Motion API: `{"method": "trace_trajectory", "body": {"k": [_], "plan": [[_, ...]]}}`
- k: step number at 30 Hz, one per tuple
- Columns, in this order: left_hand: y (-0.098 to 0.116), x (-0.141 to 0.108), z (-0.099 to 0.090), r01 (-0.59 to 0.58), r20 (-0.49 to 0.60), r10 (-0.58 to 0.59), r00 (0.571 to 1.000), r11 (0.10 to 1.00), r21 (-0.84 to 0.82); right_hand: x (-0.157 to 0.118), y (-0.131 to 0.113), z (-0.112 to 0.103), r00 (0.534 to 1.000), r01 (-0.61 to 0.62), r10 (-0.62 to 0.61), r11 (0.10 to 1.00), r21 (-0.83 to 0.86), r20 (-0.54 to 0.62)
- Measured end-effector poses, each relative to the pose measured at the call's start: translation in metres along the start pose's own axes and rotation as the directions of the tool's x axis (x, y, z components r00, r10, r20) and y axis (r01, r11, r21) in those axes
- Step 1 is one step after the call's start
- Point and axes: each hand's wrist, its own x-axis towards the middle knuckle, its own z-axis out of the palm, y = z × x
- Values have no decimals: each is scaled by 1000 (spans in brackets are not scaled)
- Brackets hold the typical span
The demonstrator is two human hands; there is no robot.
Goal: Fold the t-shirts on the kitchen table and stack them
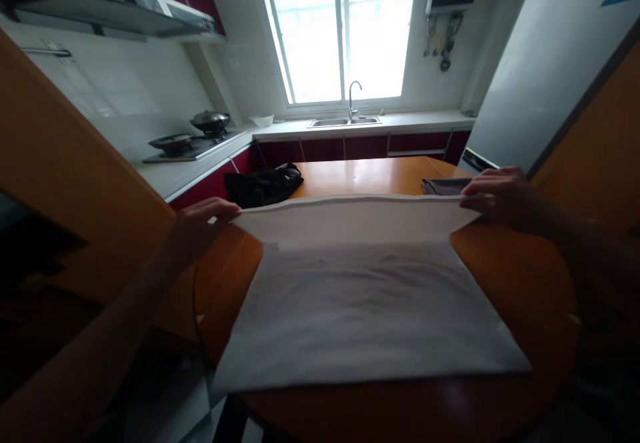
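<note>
A pale cloth, perhaps a garment, lies spread over the near half of the wooden table, with soft wrinkles across its middle. Its far edge is lifted and stretched taut between my two hands. At the left end of that edge, my left hand pinches a corner between thumb and fingers. The right end is gripped the same way by my right hand. The cloth's near left corner hangs past the table's rim. Which kind of garment or linen it is, I cannot tell.
A crumpled black cloth lies at the table's far left, and a folded dark grey cloth sits beyond my right hand. Behind are a counter with a sink, a stove with pans, and a refrigerator at right.
</note>
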Motion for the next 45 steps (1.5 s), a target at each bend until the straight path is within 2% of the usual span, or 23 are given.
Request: {"method": "trace_trajectory", "body": {"k": [2, 4, 7, 10, 12, 15, 18, 22, 26, 28, 30, 32, 34, 35, 38, 41, 43, 45], "plan": [[22, -34, -23, -36, -49, 36, 998, 999, 3, -29, -20, -20, 997, 71, -71, 994, 88, -9], [42, -71, -40, -75, -57, 73, 996, 997, -31, -61, -41, -33, 996, 91, -89, 987, 135, -22], [70, -128, -53, -90, 28, 94, 995, 986, -138, -112, -75, -32, 998, 69, -68, 983, 173, -10], [89, -179, -50, -43, 149, 71, 986, 982, -185, -158, -104, -12, 995, 12, -33, 978, 209, 97], [94, -205, -42, -11, 189, 48, 981, 981, -194, -182, -116, 5, 988, -37, 5, 978, 206, 154], [91, -229, -28, 17, 197, 27, 980, 976, -217, -201, -124, 22, 981, -128, 99, 975, 179, 164], [84, -237, -21, 31, 193, 10, 981, 978, -208, -207, -125, 25, 980, -171, 148, 969, 178, 135], [78, -239, -19, 1, 184, 35, 982, 981, -192, -211, -124, 21, 979, -175, 154, 969, 172, 133], [75, -235, -25, -84, 233, 115, 966, 987, -137, -215, -127, 14, 957, -151, 100, 973, 173, 271], [77, -224, -27, -66, 222, 93, 971, 990, -128, -207, -134, 11, 945, -149, 88, 973, 175, 315], [86, -202, -21, -13, 195, 39, 980, 991, -130, -186, -145, 14, 947, -172, 113, 969, 178, 300], [105, -170, -3, 11, 199, 14, 980, 992, -125, -150, -160, 28, 954, -210, 159, 960, 188, 254], [130, -133, 30, -9, 284, 41, 958, 994, -111, -108, -177, 53, 954, -221, 167, 954, 202, 251], [142, -116, 50, -53, 343, 87, 935, 993, -108, -87, -185, 69, 950, -198, 138, 959, 201, 279], [166, -78, 110, -178, 520, 208, 829, 978, -107, -41, -200, 119, 931, -182, 126, 974, 135, 343], [166, -64, 150, -164, 617, 166, 770, 985, -61, -26, -199, 154, 885, -241, 175, 965, 104, 431], [158, -65, 160, -140, 641, 144, 754, 988, -57, -28, -192, 165, 871, -260, 180, 958, 117, 458], [151, -66, 162, -134, 644, 144, 751, 989, -64, -31, -188, 168, 870, -257, 170, 958, 130, 463]]}}
